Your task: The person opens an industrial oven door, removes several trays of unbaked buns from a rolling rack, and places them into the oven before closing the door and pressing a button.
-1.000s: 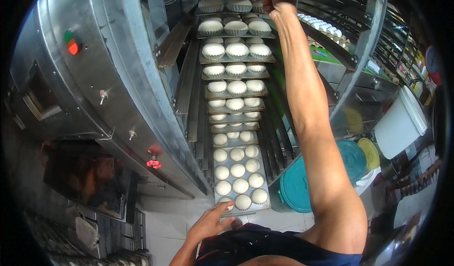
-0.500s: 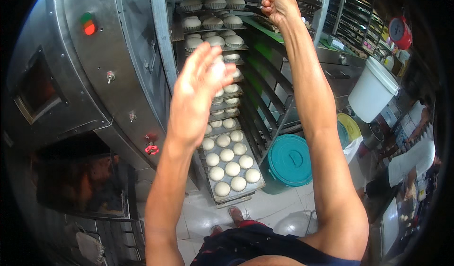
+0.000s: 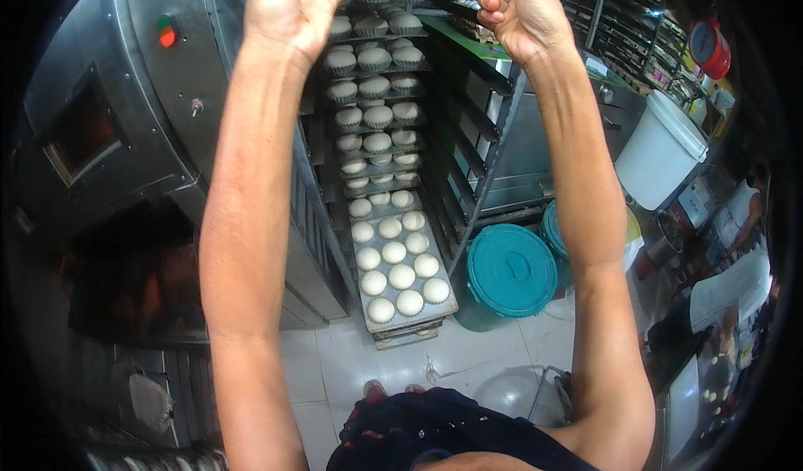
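Both my arms reach up to the top of a tall metal rack filled with trays of pale, round dough in fluted cups. My left hand (image 3: 283,15) is cut off by the picture's upper edge, its thumb stretched toward the right under the dark edge of a baking tray. Level with it, my right hand (image 3: 527,15) has its fingers curled at the tray's other side. Only a sliver of that tray shows between the hands. Below, the bottom tray (image 3: 387,289) juts out with several rows of white dough rounds (image 3: 401,277).
A steel oven (image 3: 142,120) with a dark open lower chamber stands at the left. On the right are a teal lidded bin (image 3: 510,270), a white bucket (image 3: 661,149) and a red scale (image 3: 709,50). Other people (image 3: 732,287) work at the far right.
My left hand has risen from in front of the rack to the top left. My right hand has shifted slightly right. The rack's trays show more fully now.
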Tool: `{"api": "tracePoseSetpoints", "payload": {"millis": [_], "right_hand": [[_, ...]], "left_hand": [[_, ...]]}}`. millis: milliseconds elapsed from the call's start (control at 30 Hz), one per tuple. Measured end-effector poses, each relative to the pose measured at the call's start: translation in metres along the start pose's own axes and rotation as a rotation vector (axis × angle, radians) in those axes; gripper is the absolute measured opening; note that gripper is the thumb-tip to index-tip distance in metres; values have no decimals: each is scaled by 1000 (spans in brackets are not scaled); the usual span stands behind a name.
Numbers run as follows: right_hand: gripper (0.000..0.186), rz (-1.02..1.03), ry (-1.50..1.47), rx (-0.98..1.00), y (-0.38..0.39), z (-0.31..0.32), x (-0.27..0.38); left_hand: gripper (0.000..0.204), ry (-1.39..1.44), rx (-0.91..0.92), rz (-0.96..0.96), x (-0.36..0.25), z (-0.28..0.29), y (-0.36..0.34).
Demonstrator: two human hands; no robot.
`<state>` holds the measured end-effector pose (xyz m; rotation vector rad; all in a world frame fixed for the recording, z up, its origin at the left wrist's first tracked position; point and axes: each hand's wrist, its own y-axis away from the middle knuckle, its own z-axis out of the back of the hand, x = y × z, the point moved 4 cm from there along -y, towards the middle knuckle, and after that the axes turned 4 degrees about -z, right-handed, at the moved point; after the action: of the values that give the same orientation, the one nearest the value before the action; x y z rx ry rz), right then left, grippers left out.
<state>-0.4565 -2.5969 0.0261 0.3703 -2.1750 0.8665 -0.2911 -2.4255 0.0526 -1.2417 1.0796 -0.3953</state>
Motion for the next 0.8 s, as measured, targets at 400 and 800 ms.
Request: {"api": "tracePoseSetpoints", "payload": {"millis": [400, 800], "right_hand": [[45, 130, -277, 56, 57, 40, 64], [42, 91, -70, 37, 169, 51, 140]], "left_hand": [[28, 597, -142, 283, -56, -11, 21], [22, 690, -135, 167, -187, -7, 107]]}}
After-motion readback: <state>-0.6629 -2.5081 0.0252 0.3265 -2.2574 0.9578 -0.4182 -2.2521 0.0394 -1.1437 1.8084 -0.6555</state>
